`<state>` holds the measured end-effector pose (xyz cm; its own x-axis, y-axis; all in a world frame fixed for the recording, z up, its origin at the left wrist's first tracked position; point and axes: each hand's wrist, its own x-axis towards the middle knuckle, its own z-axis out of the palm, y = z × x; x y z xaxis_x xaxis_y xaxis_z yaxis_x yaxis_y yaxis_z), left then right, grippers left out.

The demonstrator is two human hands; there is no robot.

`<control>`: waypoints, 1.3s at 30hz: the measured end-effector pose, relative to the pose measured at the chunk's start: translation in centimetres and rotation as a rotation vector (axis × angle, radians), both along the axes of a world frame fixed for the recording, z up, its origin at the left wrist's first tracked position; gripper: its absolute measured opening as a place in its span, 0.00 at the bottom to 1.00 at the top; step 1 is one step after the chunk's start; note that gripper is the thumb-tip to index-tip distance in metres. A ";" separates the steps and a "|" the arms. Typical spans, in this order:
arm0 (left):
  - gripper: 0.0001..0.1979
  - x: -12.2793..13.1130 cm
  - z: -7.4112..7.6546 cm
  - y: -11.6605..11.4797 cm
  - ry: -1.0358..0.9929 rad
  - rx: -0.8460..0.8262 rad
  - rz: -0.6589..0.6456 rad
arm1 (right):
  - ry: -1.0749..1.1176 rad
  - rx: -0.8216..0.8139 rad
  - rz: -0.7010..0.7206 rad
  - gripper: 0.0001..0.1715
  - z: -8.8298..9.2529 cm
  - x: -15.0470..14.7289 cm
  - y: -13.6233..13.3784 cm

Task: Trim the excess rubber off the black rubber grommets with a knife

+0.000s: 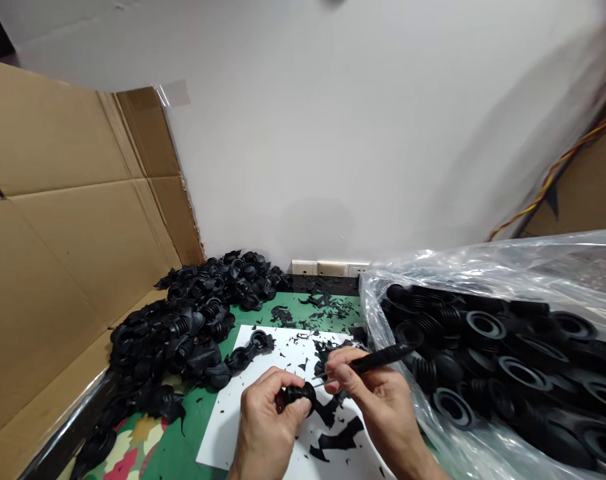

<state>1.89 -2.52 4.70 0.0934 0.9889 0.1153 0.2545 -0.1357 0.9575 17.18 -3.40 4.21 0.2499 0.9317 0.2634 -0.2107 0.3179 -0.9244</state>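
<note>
In the head view, my left hand point(269, 421) grips a small black ribbed rubber boot point(307, 396) between thumb and fingers. My right hand point(377, 393) pinches a slim black-handled tool point(383, 359) with a thin metal end. That metal end points left and reaches the right side of the boot; I cannot tell whether it is a blade or prongs. Both hands are above a white sheet point(223, 427). Black rubber scraps point(340, 437) lie on the sheet between and below the hands.
A heap of black rubber pieces point(183, 333) lies left, beside a cardboard panel point(73, 247). At right, a clear plastic bag point(383, 313) holds several ribbed boots point(485, 325). Rubber bits litter the green table point(267, 312). Wall sockets point(333, 268) are behind.
</note>
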 end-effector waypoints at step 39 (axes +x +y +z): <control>0.08 -0.1 0.2 0.0 -0.104 0.024 0.033 | 0.018 -0.007 -0.063 0.21 -0.2 0.7 0.7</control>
<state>1.82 -2.56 4.95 0.0469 0.9881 0.1462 0.1582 -0.1519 0.9757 17.93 -2.72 3.98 0.3133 0.9157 0.2518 -0.2072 0.3247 -0.9229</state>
